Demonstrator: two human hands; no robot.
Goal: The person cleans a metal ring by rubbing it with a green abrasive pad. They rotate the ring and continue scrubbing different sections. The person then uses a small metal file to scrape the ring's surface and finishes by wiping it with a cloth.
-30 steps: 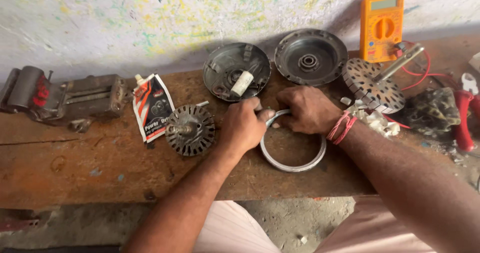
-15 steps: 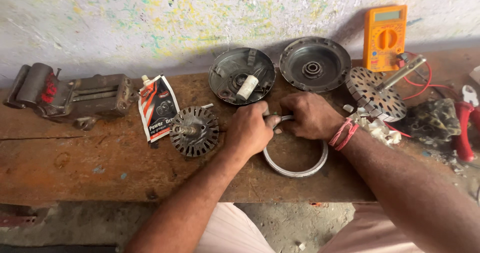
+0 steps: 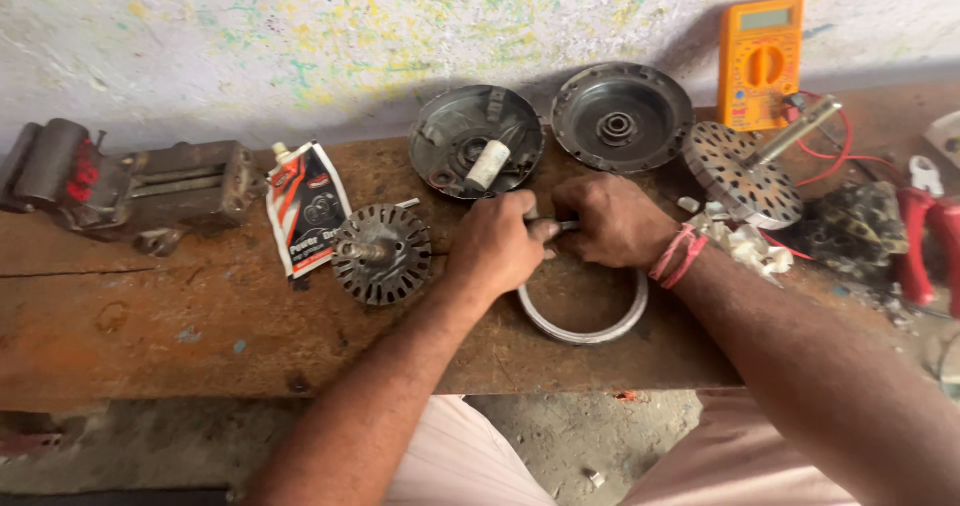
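The wooden bench (image 3: 150,346) runs left to right below the wall. A vise (image 3: 130,181) sits at its far left, with two round metal covers (image 3: 478,141) at the back and an orange meter (image 3: 760,61) to their right. A metal ring (image 3: 583,334) lies flat near the front edge, partly under both hands. The left hand (image 3: 497,246) and right hand (image 3: 612,221) meet over its far rim, fingers curled tight around a thin metal rod (image 3: 566,227) lying left-right between them.
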